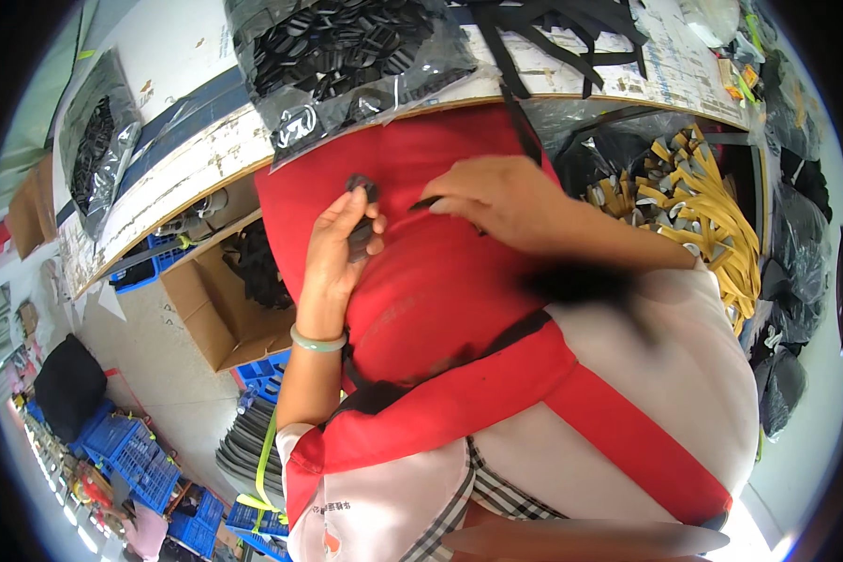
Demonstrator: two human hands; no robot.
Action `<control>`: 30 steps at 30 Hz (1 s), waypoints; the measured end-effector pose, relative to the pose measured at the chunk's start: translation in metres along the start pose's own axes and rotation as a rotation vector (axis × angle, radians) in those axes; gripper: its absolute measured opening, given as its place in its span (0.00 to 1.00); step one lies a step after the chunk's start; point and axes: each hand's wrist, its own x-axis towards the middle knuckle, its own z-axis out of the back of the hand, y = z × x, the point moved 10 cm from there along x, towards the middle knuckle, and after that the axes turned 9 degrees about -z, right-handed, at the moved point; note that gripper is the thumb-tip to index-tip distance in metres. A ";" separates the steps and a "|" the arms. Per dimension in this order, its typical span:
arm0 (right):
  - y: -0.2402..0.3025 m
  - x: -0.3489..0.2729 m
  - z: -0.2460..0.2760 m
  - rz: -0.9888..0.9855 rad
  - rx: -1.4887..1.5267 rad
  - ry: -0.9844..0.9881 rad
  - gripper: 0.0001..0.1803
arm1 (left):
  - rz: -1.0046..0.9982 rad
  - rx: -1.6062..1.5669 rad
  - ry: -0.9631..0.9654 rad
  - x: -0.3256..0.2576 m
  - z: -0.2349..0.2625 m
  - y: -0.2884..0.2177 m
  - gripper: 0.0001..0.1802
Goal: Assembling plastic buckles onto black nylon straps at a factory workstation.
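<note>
Nearest spreads red-and-white clothing [506,398]. Beyond, the left hand [337,236] pinches one dark piece [362,185] in its fingers, apparently long near-to-far; rightward, apart, the right hand [501,195] grips one small black piece [425,202]. Two clear bags [300,126] of black parts lie on the far bench [206,150].

Apron [403,318] beneath left hand [340,239] and right hand [496,195]; table [183,45] ahead. On table: smaller bag [96,155] left, bag of buckles [337,51] centre, straps [541,17] right. Below: carton [197,309] left, strips [721,225] right.
</note>
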 end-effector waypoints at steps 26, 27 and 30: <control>-0.049 0.029 -0.092 -0.658 1.284 0.084 0.12 | -1.159 1.269 0.078 -0.048 -0.059 -0.080 0.08; -0.052 0.030 -0.091 -0.659 1.283 0.086 0.12 | -1.158 1.269 0.076 -0.046 -0.056 -0.080 0.08; -0.047 0.033 -0.103 -0.645 1.348 0.338 0.15 | -1.116 1.144 0.201 -0.041 -0.052 -0.075 0.09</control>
